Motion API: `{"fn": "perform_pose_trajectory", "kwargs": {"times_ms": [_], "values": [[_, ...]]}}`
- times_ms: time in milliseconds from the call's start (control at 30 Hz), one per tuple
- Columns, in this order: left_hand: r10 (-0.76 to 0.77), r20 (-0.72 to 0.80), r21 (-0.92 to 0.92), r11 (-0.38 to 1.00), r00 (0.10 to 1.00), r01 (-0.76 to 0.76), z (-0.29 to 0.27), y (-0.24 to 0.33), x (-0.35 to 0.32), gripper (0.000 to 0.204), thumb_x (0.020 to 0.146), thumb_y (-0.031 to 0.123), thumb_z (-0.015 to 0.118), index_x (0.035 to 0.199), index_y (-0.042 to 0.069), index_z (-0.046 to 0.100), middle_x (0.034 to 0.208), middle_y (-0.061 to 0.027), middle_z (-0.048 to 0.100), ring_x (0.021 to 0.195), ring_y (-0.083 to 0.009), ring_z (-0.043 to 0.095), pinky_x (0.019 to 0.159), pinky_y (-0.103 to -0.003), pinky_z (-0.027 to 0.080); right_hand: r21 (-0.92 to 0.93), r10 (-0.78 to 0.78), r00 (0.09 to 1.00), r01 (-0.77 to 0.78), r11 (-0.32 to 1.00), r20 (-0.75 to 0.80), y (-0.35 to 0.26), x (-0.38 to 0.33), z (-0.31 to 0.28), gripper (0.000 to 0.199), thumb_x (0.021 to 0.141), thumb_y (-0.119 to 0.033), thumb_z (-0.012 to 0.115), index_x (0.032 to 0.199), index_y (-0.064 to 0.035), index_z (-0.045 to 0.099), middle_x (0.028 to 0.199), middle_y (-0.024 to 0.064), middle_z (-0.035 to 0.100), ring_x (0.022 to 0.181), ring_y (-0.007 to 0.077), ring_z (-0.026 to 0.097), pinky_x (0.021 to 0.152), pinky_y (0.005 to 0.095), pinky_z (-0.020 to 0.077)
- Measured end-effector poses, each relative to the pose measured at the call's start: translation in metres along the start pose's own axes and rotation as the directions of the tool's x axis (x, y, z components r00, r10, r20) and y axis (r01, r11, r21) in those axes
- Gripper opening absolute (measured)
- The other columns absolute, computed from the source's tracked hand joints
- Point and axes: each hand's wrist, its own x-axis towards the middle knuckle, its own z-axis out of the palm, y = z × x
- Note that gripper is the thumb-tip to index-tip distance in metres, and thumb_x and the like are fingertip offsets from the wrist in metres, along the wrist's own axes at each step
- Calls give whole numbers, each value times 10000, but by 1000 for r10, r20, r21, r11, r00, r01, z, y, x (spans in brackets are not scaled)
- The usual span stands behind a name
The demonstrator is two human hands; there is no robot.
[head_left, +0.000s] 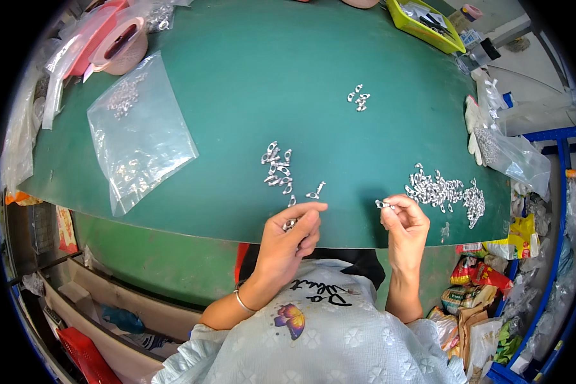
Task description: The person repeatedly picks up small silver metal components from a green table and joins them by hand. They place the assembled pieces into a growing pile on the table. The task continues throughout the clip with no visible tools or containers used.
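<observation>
My right hand (406, 230) pinches a small silver metal clasp (381, 204) between thumb and fingertips, just over the table's near edge. Curled beside it, my left hand (288, 242) holds a few similar clasps (289, 224) against its fingers, with the index finger pointing right. How many it holds is hidden. A loose cluster of clasps (278, 169) lies just beyond the left hand, and one clasp piece (316, 191) rests apart, to the right of the cluster. Beyond my right hand spreads a larger heap of clasps (434, 190). A small group (360, 98) sits farther back.
On the green table (237, 83), a clear plastic bag (144, 144) with small parts lies left. A pink basket (125, 54) stands far left and a yellow-green tray (422, 25) far right. White gloves (473, 128) and another bag (515, 157) lie at the right edge.
</observation>
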Motion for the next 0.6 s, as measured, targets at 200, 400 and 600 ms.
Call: {"fn": "perform_pose_trajectory", "kwargs": {"times_ms": [200,400,600], "values": [[-42,4,49,998,999,42,7,-6,3,192,880,126,538,998,-22,569,637,22,395,535,-50,338,436,-183,262,-197,22,983,-58,979,-184,-6,18,-35,82,802,-15,611,882,4,613,675,-20,533,572,31,453,505,162,336],[-16,-50,75,997,999,20,5,-6,4,172,865,91,548,991,-24,570,631,25,399,521,-49,333,433,-184,253,-347,-131,963,43,937,-234,4,24,-55,248,818,32,564,1060,20,509,799,3,529,612,48,457,522,168,361],[-16,16,226,974,1000,12,11,-6,1,183,829,72,597,992,-11,590,652,43,459,507,-16,355,424,-167,257,118,13,993,-27,993,117,-4,0,8,178,876,-34,501,1039,37,488,896,142,600,722,191,610,506,236,483]]}}
